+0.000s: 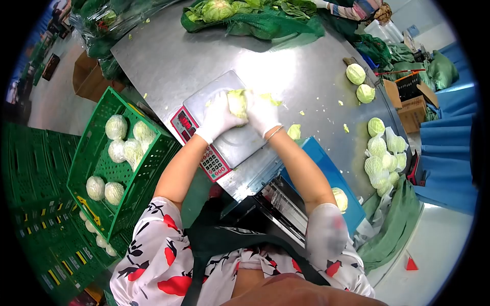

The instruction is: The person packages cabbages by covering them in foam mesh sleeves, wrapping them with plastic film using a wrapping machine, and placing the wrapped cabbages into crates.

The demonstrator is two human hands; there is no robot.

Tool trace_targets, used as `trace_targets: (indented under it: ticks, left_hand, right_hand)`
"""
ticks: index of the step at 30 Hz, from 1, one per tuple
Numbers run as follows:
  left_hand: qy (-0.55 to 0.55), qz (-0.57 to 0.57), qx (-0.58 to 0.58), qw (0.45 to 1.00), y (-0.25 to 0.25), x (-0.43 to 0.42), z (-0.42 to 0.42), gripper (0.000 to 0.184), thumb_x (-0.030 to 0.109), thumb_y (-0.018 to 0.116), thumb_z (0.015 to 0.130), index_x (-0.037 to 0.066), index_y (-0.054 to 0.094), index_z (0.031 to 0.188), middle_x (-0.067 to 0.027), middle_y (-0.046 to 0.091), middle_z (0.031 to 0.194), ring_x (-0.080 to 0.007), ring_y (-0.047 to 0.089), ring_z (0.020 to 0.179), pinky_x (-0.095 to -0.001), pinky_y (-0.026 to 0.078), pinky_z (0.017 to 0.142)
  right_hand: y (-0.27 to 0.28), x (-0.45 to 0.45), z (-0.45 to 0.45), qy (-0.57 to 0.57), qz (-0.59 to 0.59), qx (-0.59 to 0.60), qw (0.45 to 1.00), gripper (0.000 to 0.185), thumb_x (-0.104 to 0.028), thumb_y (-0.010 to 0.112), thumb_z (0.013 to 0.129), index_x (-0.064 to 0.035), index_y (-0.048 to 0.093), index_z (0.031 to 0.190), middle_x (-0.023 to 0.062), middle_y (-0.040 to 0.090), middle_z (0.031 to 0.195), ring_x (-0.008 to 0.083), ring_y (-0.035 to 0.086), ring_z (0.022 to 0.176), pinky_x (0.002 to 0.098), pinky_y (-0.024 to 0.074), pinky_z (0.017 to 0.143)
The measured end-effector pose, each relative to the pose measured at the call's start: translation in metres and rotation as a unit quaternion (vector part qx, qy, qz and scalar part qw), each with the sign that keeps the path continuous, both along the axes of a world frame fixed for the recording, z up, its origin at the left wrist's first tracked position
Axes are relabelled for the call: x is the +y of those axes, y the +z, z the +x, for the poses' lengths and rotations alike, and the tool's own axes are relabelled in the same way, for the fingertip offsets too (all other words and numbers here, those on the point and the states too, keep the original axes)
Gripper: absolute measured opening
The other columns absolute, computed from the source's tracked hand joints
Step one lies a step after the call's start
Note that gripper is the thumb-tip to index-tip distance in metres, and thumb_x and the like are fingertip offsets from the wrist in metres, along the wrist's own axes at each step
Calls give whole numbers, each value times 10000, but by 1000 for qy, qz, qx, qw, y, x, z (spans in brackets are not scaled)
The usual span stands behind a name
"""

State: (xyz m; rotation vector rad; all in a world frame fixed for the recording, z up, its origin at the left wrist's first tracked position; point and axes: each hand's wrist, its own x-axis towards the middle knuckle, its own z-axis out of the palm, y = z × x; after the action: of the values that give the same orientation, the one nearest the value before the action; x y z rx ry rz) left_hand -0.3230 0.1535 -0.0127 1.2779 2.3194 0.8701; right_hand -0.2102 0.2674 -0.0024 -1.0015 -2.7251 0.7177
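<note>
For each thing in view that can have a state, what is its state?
Scale: on, display lit red
Cabbage: held over scale
Left hand: gloved, gripping cabbage
Right hand: gloved, gripping cabbage
Green crate: open, partly filled
Rightmost cardboard box: flaps open
Green mesh bag: open, leaves showing

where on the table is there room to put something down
The steel table is mostly bare between the scale and the green mesh bag. Between the blue tray and the netted cabbages lies a narrower, scrap-dotted patch. The table's right edge is crowded.
</note>
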Motion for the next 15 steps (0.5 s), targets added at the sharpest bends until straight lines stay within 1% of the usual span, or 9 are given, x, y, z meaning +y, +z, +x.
trace_targets:
  ticks: [2, 4, 8, 9, 11, 12, 13, 14, 15]
  left_hand:
    - [-19, 54, 31, 998, -5, -13, 1, 959, 388, 894, 579, -36, 469, 1327, -251, 563, 1273, -384, 535, 1228, -432, 437, 1056]
    - [-29, 104, 18, 994, -7, -28, 1, 980, 358, 899, 583, -26, 439, 1360, -236, 541, 1304, -372, 521, 1253, -427, 433, 1064]
    - [18, 76, -38, 996, -2, -58, -8, 999, 319, 904, 584, 12, 414, 1398, -212, 515, 1321, -363, 516, 1263, -400, 432, 1077]
    - [11, 94, -62, 994, -3, -66, -11, 974, 295, 897, 612, -5, 408, 1399, -192, 526, 1340, -327, 522, 1270, -403, 435, 1078]
    - [42, 157, -221, 962, -38, -75, -22, 933, 291, 888, 648, -12, 415, 1393, -177, 530, 1351, -293, 527, 1274, -396, 442, 1076]
    - [58, 185, -298, 934, -50, -79, -24, 913, 289, 884, 666, -16, 419, 1390, -170, 533, 1357, -276, 530, 1276, -393, 445, 1075]
    - [63, 196, -385, 900, -46, -84, -23, 862, 269, 838, 738, -16, 401, 1425, -160, 524, 1392, -249, 513, 1302, -398, 429, 1094]
    - [59, 234, -456, 857, -44, -85, -23, 852, 282, 815, 761, -14, 390, 1438, -159, 520, 1398, -253, 512, 1304, -404, 426, 1097]
    - [57, 269, -524, 806, -42, -86, -19, 842, 295, 792, 785, -12, 378, 1451, -157, 517, 1404, -257, 512, 1306, -410, 423, 1100]
  right_hand:
    - [-23, 32, 4, -54, -13, 41, 998, 423, -394, 340, 1050, -56, 546, 1201, 274, 676, 828, 453, 667, 784, 535, 528, 718]
    - [-21, 32, 12, -34, 21, 82, 996, 429, -400, 337, 1051, -57, 558, 1184, 259, 685, 845, 454, 664, 785, 533, 527, 728]
    - [-8, 34, 25, -41, 109, 96, 988, 395, -352, 357, 1040, -33, 560, 1154, 245, 683, 833, 437, 666, 783, 524, 529, 720]
    - [-11, 47, 25, -43, 145, 117, 982, 384, -338, 363, 1036, -26, 562, 1139, 240, 680, 818, 429, 668, 775, 517, 531, 713]
    - [-48, 108, 15, -59, 212, 34, 975, 435, -329, 385, 1040, -14, 537, 1299, 254, 682, 916, 411, 651, 716, 502, 543, 665]
    - [-40, 126, 12, -11, 315, 80, 946, 486, -352, 461, 1028, 16, 482, 1345, 219, 686, 902, 306, 640, 597, 427, 533, 555]
    - [-2, 121, 4, -55, 6, 148, 987, 530, -384, 499, 1013, 24, 469, 1349, 188, 694, 908, 260, 628, 572, 387, 515, 533]
    - [37, 115, -5, -169, -256, 232, 923, 579, -417, 536, 999, 33, 456, 1353, 157, 701, 914, 214, 616, 547, 347, 497, 511]
    - [44, 117, -14, -178, -268, 280, 904, 584, -445, 543, 991, 44, 499, 1309, 144, 704, 897, 196, 606, 536, 328, 484, 499]
